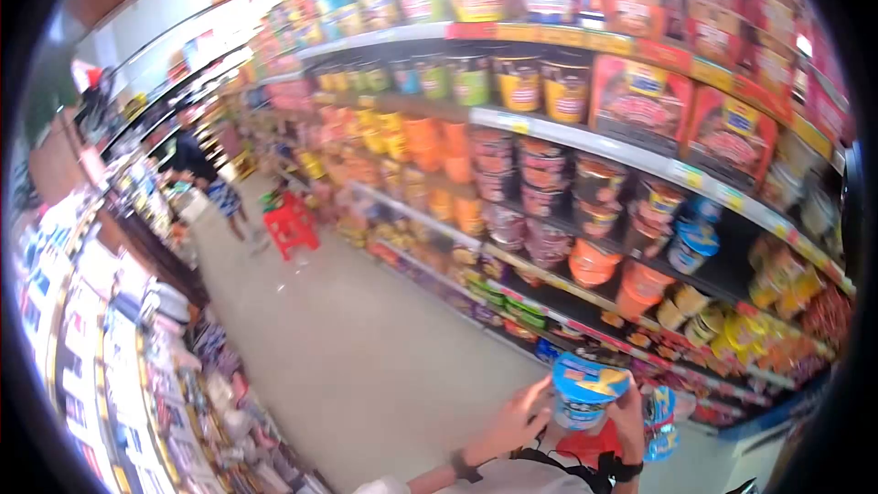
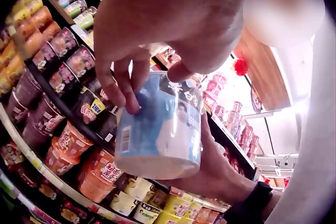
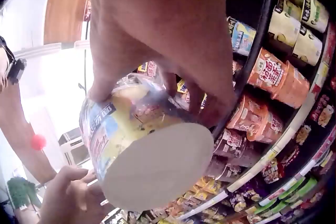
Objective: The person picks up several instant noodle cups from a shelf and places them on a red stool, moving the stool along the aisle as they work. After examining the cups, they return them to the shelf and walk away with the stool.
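A blue instant noodle cup (image 1: 590, 393) is held up in front of the body. My right hand (image 1: 627, 416) grips its right side; in the right wrist view this hand (image 3: 163, 40) reaches over the cup (image 3: 152, 155), whose pale flat base faces the camera. My left hand (image 1: 512, 421) is at the cup's other side, its fingers loosely bent. In the left wrist view the left hand's fingertips (image 2: 131, 103) overlap the cup's blue side (image 2: 157, 124), and the right hand (image 2: 220, 166) shows behind it. The patterned lid is visible from the head.
Shelves (image 1: 585, 137) packed with noodle cups and boxes run along the right. Low shelving with goods (image 1: 183, 357) lines the left. Down the aisle are a red stool (image 1: 291, 227) and a person (image 1: 197, 160). Blue packages (image 1: 662, 421) sit right of my right hand.
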### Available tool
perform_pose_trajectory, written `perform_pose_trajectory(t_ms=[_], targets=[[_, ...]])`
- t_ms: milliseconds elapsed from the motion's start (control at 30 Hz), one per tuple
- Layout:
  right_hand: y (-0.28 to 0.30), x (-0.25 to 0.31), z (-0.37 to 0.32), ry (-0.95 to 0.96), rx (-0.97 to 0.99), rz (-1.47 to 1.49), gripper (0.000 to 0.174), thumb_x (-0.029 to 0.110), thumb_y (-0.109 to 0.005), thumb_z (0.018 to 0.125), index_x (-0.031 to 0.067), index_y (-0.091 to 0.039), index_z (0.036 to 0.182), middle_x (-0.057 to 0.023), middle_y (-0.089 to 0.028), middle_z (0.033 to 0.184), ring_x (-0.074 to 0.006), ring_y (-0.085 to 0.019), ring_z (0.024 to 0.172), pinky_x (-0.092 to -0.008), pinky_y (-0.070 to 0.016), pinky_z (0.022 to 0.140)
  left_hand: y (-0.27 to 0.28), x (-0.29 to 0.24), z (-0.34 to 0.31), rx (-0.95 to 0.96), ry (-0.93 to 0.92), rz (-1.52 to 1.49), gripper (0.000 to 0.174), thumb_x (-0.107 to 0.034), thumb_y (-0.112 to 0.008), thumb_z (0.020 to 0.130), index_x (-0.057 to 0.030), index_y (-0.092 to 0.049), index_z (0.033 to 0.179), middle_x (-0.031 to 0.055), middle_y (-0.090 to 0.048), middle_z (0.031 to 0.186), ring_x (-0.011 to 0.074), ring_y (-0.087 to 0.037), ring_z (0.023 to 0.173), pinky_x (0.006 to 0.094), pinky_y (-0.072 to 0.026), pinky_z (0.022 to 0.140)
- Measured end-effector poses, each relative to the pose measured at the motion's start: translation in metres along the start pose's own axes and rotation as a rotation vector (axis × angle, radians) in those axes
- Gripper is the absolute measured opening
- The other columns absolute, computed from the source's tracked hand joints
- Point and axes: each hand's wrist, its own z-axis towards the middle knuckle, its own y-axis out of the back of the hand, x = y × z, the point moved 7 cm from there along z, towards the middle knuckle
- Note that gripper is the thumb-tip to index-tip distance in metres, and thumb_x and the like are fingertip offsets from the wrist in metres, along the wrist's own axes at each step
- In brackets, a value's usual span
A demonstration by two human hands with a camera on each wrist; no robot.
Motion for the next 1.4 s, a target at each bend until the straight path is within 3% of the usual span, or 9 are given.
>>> perform_pose_trajectory(t_ms=[67,167,233,367,633,933,1100,1267,1400], targets=[[0.006,0.011,0.004,-0.16,-0.027,-0.017,0.058,0.004,-0.066,0.074,-0.0013,-0.046,0.128,-0.0107,-0.06,0.114,-0.0194,-0.059,0.107,-0.0363,-0.0484,0.093,-0.002,-0.01,0.018,-0.102,-0.137,0.01,0.056,-0.023,-0.056,0.093,-0.0049,-0.038,0.143,0.0231,-0.057,0.123,0.0375,-0.06,0.107,0.046,-0.048,0.092],[0.028,0.01,0.028,0.081,0.019,-0.077,0.061,0.011,-0.071,0.081,-0.0009,-0.043,0.134,-0.011,-0.056,0.128,-0.02,-0.054,0.119,-0.0361,-0.0427,0.101,-0.015,-0.02,0.059,-0.037,-0.191,-0.1,0.059,-0.022,-0.057,0.092,-0.0031,-0.036,0.144,0.0238,-0.057,0.121,0.0374,-0.06,0.106,0.0461,-0.047,0.093],[0.064,0.016,0.046,0.083,-0.187,-0.004,0.069,0.001,-0.069,0.067,-0.0011,-0.043,0.132,-0.0135,-0.055,0.125,-0.0243,-0.058,0.113,-0.0387,-0.0466,0.099,-0.034,-0.031,0.102,0.092,-0.16,-0.089,0.064,-0.016,-0.057,0.091,-0.0024,-0.03,0.147,0.023,-0.051,0.129,0.0348,-0.056,0.113,0.0418,-0.0436,0.099],[0.121,0.034,0.08,0.214,-0.322,-0.141,0.067,0.002,-0.071,0.066,0.0,-0.047,0.128,-0.0104,-0.058,0.12,-0.0203,-0.059,0.108,-0.0337,-0.0485,0.094,-0.076,-0.066,0.178,0.082,-0.35,-0.041,0.072,-0.011,-0.06,0.089,-0.0026,-0.024,0.15,0.0215,-0.05,0.118,0.0339,-0.053,0.107,0.0418,-0.0425,0.096],[0.188,0.097,0.158,0.32,-0.629,-0.079,0.063,-0.002,-0.07,0.069,-0.0002,-0.049,0.128,-0.0081,-0.058,0.12,-0.0171,-0.057,0.109,-0.0311,-0.0462,0.095,-0.146,-0.125,0.294,0.149,-0.517,-0.172,0.075,-0.007,-0.057,0.091,0.003,-0.012,0.15,0.0253,-0.033,0.142,0.0369,-0.037,0.132,0.0414,-0.0306,0.109],[0.244,0.109,0.254,0.457,-0.536,-0.21,0.06,-0.002,-0.071,0.077,-0.0008,-0.046,0.132,-0.0087,-0.056,0.124,-0.0166,-0.052,0.113,-0.0302,-0.0407,0.099,-0.203,-0.123,0.403,0.054,-0.618,-0.184,0.079,-0.013,-0.056,0.091,0.0072,-0.006,0.149,0.0314,-0.022,0.149,0.0424,-0.024,0.14,0.0426,-0.0245,0.113],[0.255,0.102,0.278,0.461,-0.596,-0.315,0.075,0.003,-0.075,0.08,-0.0017,-0.035,0.143,-0.0105,-0.054,0.127,-0.0167,-0.051,0.114,-0.0297,-0.0403,0.098,-0.22,-0.107,0.427,0.071,-0.538,-0.113,0.079,-0.017,-0.054,0.093,0.0104,-0.004,0.148,0.0364,-0.022,0.148,0.0454,-0.025,0.139,0.0421,-0.0252,0.113],[0.254,0.101,0.274,0.436,-0.577,-0.412,0.08,0.007,-0.074,0.082,-0.0005,-0.028,0.148,-0.0148,-0.05,0.136,-0.0196,-0.047,0.124,-0.0313,-0.0359,0.104,-0.202,-0.105,0.384,0.088,-0.547,-0.189,0.073,-0.012,-0.049,0.096,0.0059,-0.003,0.15,0.0323,-0.02,0.151,0.0414,-0.025,0.141,0.0413,-0.025,0.113],[0.248,0.105,0.247,0.531,-0.657,-0.481,0.078,0.008,-0.071,0.086,0.0024,-0.025,0.149,-0.0183,-0.045,0.142,-0.0237,-0.042,0.132,-0.0338,-0.0305,0.109,-0.176,-0.072,0.331,0.22,-0.414,-0.184,0.07,-0.012,-0.05,0.095,0.0011,-0.01,0.151,0.0296,-0.034,0.144,0.0403,-0.041,0.129,0.0414,-0.036,0.105]])
